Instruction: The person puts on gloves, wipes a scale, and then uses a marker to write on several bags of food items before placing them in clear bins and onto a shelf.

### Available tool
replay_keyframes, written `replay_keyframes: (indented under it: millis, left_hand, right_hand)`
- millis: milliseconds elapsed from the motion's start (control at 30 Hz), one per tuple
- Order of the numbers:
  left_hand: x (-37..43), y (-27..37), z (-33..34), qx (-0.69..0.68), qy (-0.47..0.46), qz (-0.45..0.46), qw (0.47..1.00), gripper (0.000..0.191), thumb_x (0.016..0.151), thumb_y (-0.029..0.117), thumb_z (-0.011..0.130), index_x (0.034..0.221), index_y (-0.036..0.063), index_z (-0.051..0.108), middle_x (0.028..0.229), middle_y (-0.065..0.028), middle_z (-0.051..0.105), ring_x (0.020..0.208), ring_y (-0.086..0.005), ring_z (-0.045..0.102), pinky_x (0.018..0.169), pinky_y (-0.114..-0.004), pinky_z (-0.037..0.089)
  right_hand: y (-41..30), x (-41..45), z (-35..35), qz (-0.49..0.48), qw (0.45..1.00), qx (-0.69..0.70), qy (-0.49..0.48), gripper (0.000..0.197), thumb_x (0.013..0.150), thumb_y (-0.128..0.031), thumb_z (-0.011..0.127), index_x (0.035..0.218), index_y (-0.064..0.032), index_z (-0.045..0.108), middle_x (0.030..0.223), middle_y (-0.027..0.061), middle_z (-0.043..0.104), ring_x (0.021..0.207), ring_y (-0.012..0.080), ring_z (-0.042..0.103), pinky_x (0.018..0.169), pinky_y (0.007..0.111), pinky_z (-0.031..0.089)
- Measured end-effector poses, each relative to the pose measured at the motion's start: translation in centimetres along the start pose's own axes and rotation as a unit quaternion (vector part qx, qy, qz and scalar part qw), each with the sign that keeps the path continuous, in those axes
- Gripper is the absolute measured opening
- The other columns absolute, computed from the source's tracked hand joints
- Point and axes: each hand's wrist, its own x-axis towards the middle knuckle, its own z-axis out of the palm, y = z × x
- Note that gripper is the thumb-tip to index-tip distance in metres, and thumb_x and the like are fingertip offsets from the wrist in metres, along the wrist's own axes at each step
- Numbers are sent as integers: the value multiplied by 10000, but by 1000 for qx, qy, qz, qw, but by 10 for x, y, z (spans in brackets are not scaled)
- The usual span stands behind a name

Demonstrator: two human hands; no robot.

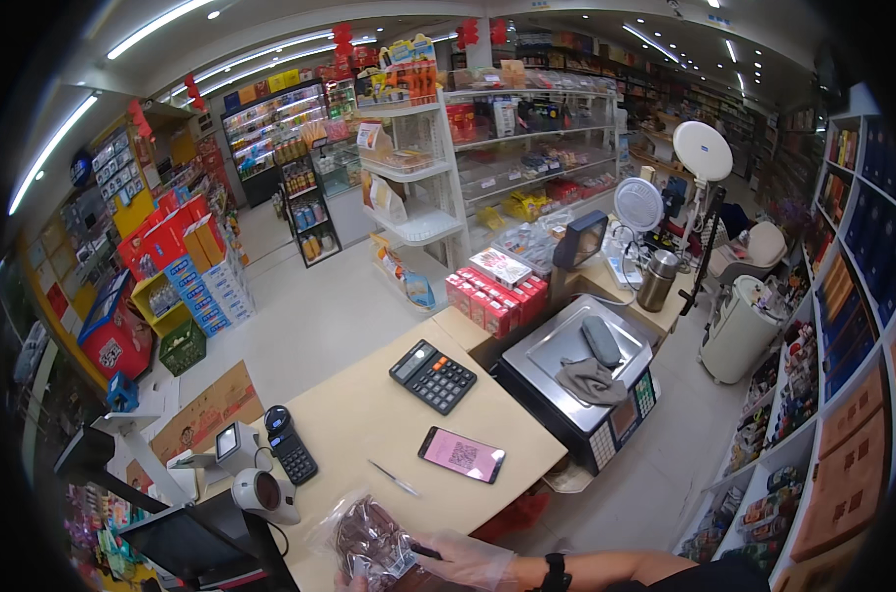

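A clear plastic bag (pixel 370 536) with dark brown pieces inside is at the counter's near edge; I cannot tell what the pieces are. My left hand (pixel 352 582) grips it from below, mostly cut off by the picture's bottom rim. Coming in from the right, my right hand (pixel 459 559) wears a thin see-through glove. Its fingers close on a short black pen-like object (pixel 426 551) against the bag's right side. A pale label seems to show on the bag there. Beyond the bag lie a slim clear pen (pixel 395 478) and a smartphone (pixel 461 455) with a printed code on its screen.
A desktop calculator (pixel 433 376) and a black handheld terminal (pixel 291 445) lie on the wooden counter (pixel 359 414). A white scanner (pixel 264 494) and a monitor (pixel 196 544) stand left. At right, a weighing scale (pixel 577 362) bears a grey cloth (pixel 590 381) and a case (pixel 600 340).
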Motion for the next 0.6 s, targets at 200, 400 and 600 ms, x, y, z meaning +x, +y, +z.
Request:
replay_keyframes:
  millis: [200,400,600]
  left_hand:
    - [15,-35,91,192,-129,152,961,653,915,111,651,1440,71,265,1392,-143,470,1197,-206,522,974,-342,472]
    - [5,-88,307,-62,-334,8,940,994,678,-28,777,1470,152,203,1426,-181,414,1237,-352,524,1005,-500,474]
    - [-32,-141,493,42,-440,-120,889,1079,665,114,888,1492,196,199,1457,-126,383,1294,-322,478,1034,-438,467]
  right_hand:
    - [-17,-86,-133,-45,993,96,45,509,986,-138,499,1450,31,376,1223,255,583,1096,356,576,1008,388,414]
    - [30,-231,-239,-5,947,-17,320,474,958,-102,542,1390,55,427,1166,176,584,1000,293,585,944,335,431]
    - [16,-346,-341,150,860,177,455,487,1009,-121,506,1448,46,376,1271,70,563,1112,108,509,1007,276,392]
